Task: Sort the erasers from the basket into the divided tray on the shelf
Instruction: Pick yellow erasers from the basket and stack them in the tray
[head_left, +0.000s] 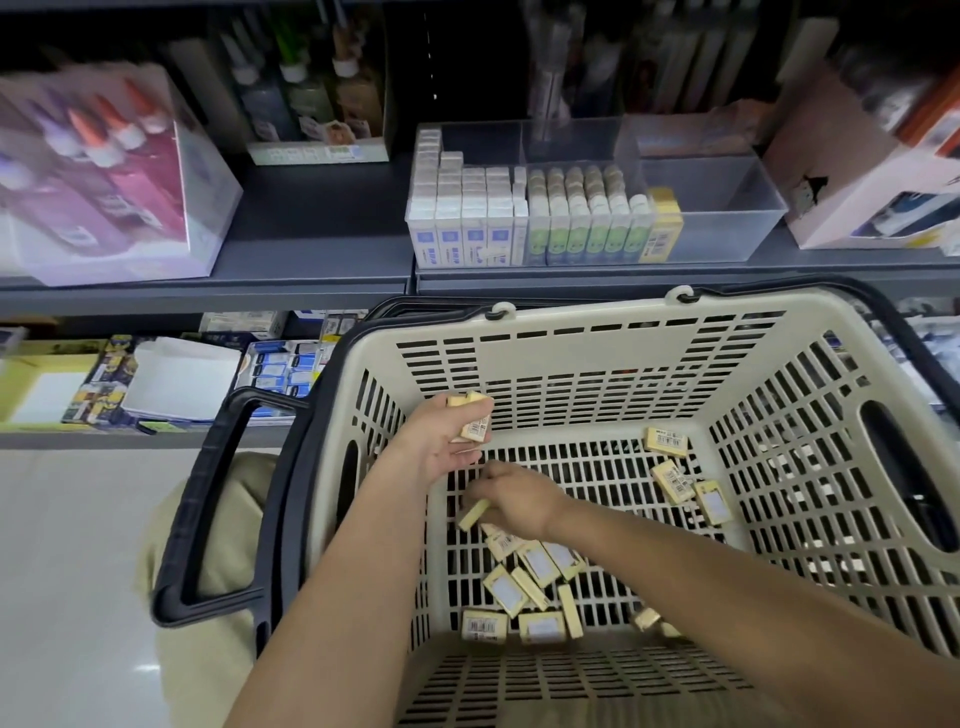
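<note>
A beige slotted basket (571, 332) with black handles sits below the shelf. Several yellow boxed erasers (540, 564) lie scattered on its floor, more at the right (672, 480). My left hand (441, 439) is inside the basket and grips a small stack of yellow erasers (474, 421). Just below it, my right hand (514, 499) pinches one yellow eraser (474, 514) above the pile. On the shelf stands the clear divided tray (737, 208), with blue-white erasers (467, 218) at left, green ones (587, 218) in the middle, and a few yellow ones (665, 221) beside them.
The tray's right compartment (717, 192) holds only the yellow stack at its left end. A box of glue bottles (104, 176) stands at shelf left, a pink box (872, 176) at shelf right. Stationery fills the lower shelf (171, 379). Pale floor lies lower left.
</note>
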